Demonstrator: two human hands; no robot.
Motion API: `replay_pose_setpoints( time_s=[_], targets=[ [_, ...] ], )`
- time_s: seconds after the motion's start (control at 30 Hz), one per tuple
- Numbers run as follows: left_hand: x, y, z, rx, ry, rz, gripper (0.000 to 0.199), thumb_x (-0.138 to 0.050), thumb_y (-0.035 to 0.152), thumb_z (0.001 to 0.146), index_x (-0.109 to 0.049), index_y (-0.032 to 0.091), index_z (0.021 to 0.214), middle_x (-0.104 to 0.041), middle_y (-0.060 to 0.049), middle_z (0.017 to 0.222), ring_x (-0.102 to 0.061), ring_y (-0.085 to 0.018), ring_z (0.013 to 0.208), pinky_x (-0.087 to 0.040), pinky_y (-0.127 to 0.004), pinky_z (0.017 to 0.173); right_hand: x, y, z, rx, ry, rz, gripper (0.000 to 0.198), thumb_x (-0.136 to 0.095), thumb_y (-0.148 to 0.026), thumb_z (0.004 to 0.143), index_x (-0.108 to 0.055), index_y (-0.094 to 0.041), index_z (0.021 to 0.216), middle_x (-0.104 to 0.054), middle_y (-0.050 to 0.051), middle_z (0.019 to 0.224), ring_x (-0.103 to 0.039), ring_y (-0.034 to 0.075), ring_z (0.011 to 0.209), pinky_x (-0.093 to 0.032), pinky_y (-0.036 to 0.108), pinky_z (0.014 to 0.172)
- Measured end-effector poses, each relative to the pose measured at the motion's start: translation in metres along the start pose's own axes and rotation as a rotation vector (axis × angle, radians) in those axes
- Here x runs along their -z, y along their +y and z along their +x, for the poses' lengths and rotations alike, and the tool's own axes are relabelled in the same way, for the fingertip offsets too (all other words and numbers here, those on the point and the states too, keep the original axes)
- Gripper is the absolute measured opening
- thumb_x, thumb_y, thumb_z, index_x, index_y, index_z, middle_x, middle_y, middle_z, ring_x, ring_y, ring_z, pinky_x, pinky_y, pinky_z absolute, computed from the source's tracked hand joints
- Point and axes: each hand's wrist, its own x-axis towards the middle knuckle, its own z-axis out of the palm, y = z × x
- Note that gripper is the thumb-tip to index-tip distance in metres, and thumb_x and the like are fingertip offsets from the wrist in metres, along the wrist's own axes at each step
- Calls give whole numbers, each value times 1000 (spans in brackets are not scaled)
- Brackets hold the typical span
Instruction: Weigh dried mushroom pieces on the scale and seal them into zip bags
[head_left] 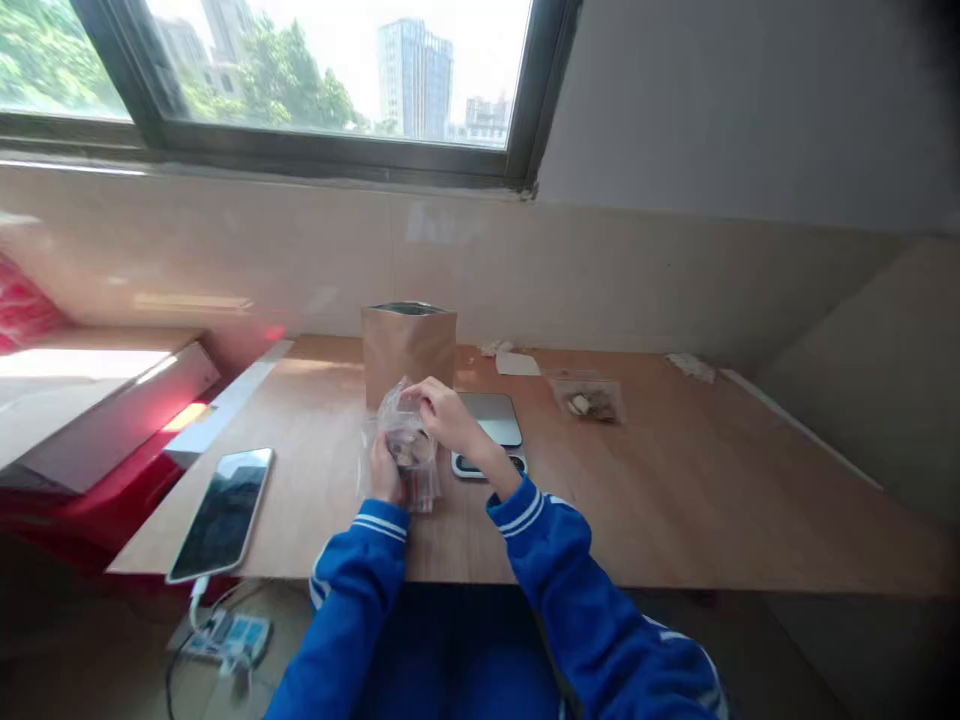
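My left hand is closed around the left side of a clear plastic bag with small brownish pieces inside. At the bag's upper edge, the fingers of my right hand pinch the plastic. More flat clear bags lie under or against it near the table; their number is hard to make out. Just behind stands an upright brown paper pouch with its top open. A kitchen scale with a silver plate sits to the right, partly hidden by my right hand and wrist.
Farther right lies another clear bag with pieces in it. A white paper and crumpled scraps are near the wall. A phone on a charging cable lies at the table's left edge, above a power strip.
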Motion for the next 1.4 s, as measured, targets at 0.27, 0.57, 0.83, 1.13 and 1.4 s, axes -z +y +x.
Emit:
replay_pose_setpoints(
  time_s=[0.27,0.57,0.83,1.13,1.4],
  targets=[
    [7,-8,8,10,19,16,28,-57,37,82,-69,11,85,-72,-6,81,-69,-17,75,-53,-26,69,4,5,-9,-107,-431,-131,18,-57,-19,90,-72,-10,92,-71,10,89,-64,19,82,-47,28,75],
    [-3,0,-3,50,-26,-12,30,-57,37,82,-68,9,84,-72,-8,78,-69,-20,70,-56,-31,66,1,19,-12,-136,-471,68,26,-62,-2,75,-65,-13,99,-68,4,90,-62,13,75,-47,22,66],
    [-8,6,-10,59,-65,6,22,-62,29,80,-70,10,88,-72,-9,83,-69,-22,80,-56,-28,69,-10,20,-6,64,-313,21,21,-66,-7,77,-65,-15,96,-64,5,99,-57,18,96,-44,31,87],
    [0,2,-2,83,-49,90,26,-59,33,80,-68,9,80,-69,-8,71,-66,-21,66,-54,-31,62,-9,29,-13,29,-513,-72,20,-66,-20,82,-63,-14,101,-56,8,102,-51,21,102,-43,34,91],
    [2,1,-3,34,-44,162,32,-61,45,79,-63,13,76,-65,-5,70,-62,-18,65,-51,-28,62,-11,19,-10,45,-605,-116,36,-81,-18,65,-60,-14,94,-53,3,94,-49,21,96,-43,32,87]
  ],
)
